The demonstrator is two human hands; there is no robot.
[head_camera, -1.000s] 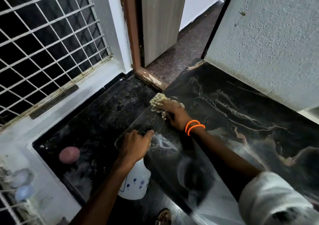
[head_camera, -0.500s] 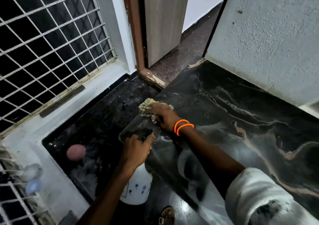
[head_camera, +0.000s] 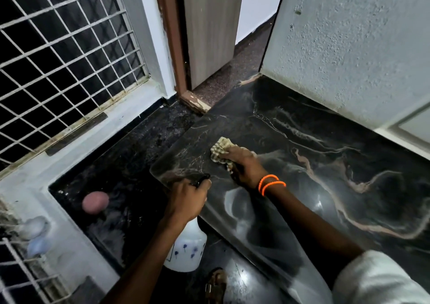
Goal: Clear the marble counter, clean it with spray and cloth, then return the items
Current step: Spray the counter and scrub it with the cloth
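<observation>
Single head-worn wide-angle view, looking steeply down and forward from close above the marble counter (head_camera: 302,164), facing the doorway corner, window grille (head_camera: 58,47) at left edge.

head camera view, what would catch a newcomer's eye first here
Two orange bangles glow on the right wrist, above the right hand pressing a pale checked cloth onto the dark veined marble counter. Just left, the left hand grips a white spray bottle at the counter's edge, and a white window grille fills the upper left.
</observation>
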